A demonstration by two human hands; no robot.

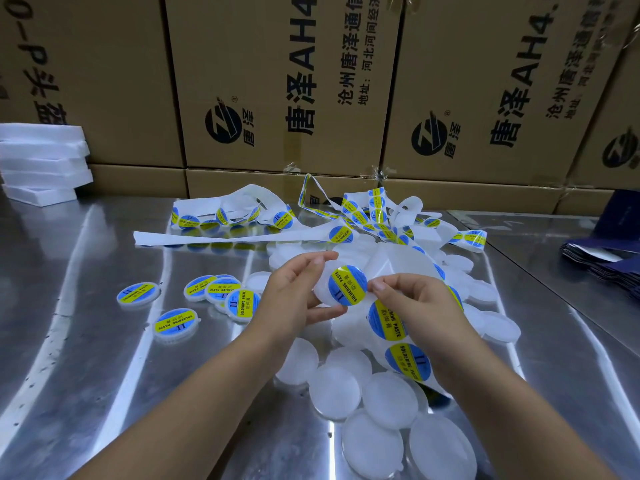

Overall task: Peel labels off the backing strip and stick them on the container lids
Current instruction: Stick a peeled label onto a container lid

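The left hand [298, 289] is clamped on a round translucent lid [325, 289], fingers curled over its top rim and thumb under its lower rim, so that the lid is raised above the worktop [104, 341] with its face to the camera. A blue and yellow label [347, 285] reading "SOLDERING PASTE" lies on that face. At 3 o'clock of the lid, the right hand [415, 299] has thumb and forefinger closed together on the label's right edge. The two hands are near each other, with the lid between them.

The backing strip [396, 342] passes beneath the right hand, with two unpeeled labels showing at 5 o'clock. It runs on toward 12 o'clock into a tangled heap [374, 216] of white strip, partly still dotted with labels. Bare lids [363, 393] lie piled at 6 o'clock and spread out behind the right hand toward 3 o'clock. Labelled lids [214, 292] lie face up at 9 o'clock, some overlapping.

The worktop is shiny sheet metal with streaked reflections. Printed cardboard boxes [277, 81] are stacked along its far edge. White foam sheets [41, 161] are stacked at 10 o'clock, and dark blue pouches [609, 258] lie at 2 o'clock, cut off by the frame's edge.

The right palm hides whether its lower fingers also hold the strip. How fully the label is stuck down cannot be made out.
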